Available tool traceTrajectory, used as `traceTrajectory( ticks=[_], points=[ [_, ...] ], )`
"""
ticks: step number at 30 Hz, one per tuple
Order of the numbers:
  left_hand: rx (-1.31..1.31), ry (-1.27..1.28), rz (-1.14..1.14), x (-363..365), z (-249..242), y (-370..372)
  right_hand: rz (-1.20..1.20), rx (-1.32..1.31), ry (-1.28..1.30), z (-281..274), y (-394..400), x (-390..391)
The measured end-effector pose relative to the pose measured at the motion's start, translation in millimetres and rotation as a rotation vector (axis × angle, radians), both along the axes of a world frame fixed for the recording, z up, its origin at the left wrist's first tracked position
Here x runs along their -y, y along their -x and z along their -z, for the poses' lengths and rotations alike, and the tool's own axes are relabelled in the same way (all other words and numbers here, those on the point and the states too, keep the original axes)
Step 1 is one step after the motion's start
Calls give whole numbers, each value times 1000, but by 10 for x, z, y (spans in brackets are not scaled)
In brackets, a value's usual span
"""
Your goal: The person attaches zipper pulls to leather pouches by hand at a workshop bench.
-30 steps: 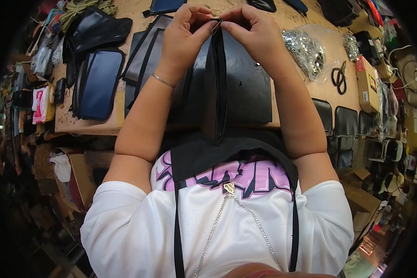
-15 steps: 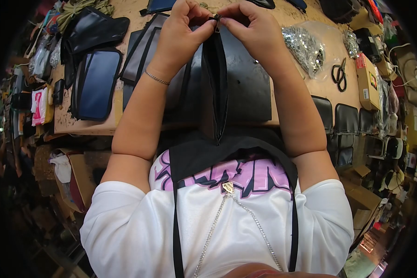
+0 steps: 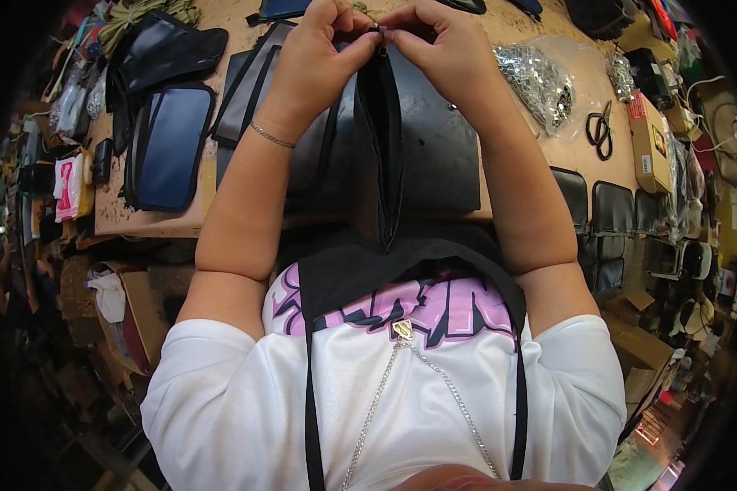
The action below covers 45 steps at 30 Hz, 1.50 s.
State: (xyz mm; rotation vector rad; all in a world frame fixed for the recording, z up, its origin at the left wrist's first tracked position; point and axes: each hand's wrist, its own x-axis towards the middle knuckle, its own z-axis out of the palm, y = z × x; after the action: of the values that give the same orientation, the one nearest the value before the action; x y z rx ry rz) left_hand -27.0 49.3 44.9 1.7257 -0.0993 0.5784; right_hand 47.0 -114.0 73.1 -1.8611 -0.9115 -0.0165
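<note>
Between my hands hangs a long black pouch [image 3: 377, 147], its narrow opening facing up and its near end by my apron [image 3: 385, 262]. A small metal zipper pull [image 3: 382, 49] shows at its far end. My left hand [image 3: 327, 57] pinches that far end from the left, thumb against fingers. From the right, my right hand [image 3: 434, 51] pinches the same end, and the two thumbs nearly meet. The exact spot between the fingertips is partly hidden. Beneath the pouch, a large black sheet [image 3: 438, 155] lies on the table.
Flat dark panels [image 3: 172, 147] and black pieces [image 3: 168, 53] lie to the left on the table [image 3: 614, 176]. On the right are a plastic bag of shiny metal parts [image 3: 540, 82], black scissors [image 3: 599, 131] and a cardboard box [image 3: 650, 147]. Black cases [image 3: 612, 209] sit by the right edge.
Both hands keep their pinch on the pouch's far end. The fingertips and the zipper pull have shifted very slightly; everything else stays in place.
</note>
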Motion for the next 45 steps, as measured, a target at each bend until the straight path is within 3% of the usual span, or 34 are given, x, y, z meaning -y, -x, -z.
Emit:
traceTrajectory(
  ticks=[6, 9, 10, 19, 22, 29, 32, 38, 41, 45],
  points=[
    [20, -184, -79, -17, -59, 46, -12, -23, 3, -4, 8, -23],
    [-32, 121, 68, -123, 151, -32, -33, -86, -34, 23, 15, -51],
    [-9, 104, 67, -188, 236, -71, -46, -120, -60, 63, 6, -66],
    [-17, 207, 106, -354, 370, -61, -255, -719, -340, 365, -301, -230],
    [-9, 288, 164, -321, 320, -41, -449, -860, -247, 419, -343, -235],
    [-32, 213, 112, -421, 280, 30, -482, -708, -290, 622, -364, -255],
    [-35, 134, 86, -417, 217, 72, -503, -442, -95, 519, -403, -226],
    [16, -76, -3, -348, 169, 133, -316, -150, 324, -18, -222, -191],
    [63, -241, -94, -299, 106, 180, -306, -96, 357, -45, -220, -220],
    [84, -263, -180, -207, 88, 230, -276, -173, 73, 115, -155, -201]
  ],
)
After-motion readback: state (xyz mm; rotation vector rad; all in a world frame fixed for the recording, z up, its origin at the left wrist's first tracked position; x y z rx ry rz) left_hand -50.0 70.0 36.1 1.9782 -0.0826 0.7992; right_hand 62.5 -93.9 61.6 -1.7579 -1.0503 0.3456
